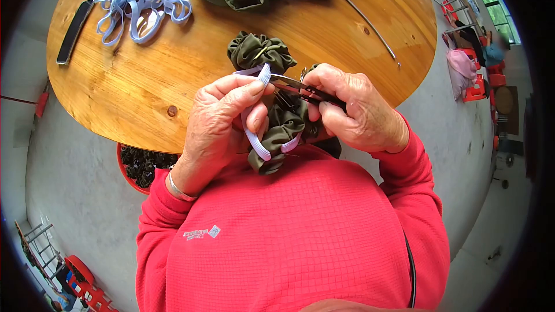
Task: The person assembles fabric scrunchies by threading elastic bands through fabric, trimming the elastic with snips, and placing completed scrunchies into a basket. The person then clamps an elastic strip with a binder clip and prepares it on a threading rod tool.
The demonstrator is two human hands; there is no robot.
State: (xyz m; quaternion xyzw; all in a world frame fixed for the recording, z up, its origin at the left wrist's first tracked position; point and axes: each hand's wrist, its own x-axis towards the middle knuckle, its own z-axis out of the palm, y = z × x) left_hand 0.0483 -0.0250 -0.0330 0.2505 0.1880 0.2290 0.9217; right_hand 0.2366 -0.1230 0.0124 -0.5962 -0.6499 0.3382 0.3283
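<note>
L hand (222, 107) is clamped on the pale elastic (265, 75); R hand (361, 107) is closed on the black-handled blade (306, 89), its tip touching the elastic. Green gathered cloth (279, 138) hangs below, btw. both hands, nr. table edge (139, 136).

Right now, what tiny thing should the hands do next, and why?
Probably ease the left hand's fingertips slightly away from the blade before any snip. They pinch the pale elastic band right by the tip of the dark-handled cutter, which the right hand holds, so skin and blade look very close.
</note>
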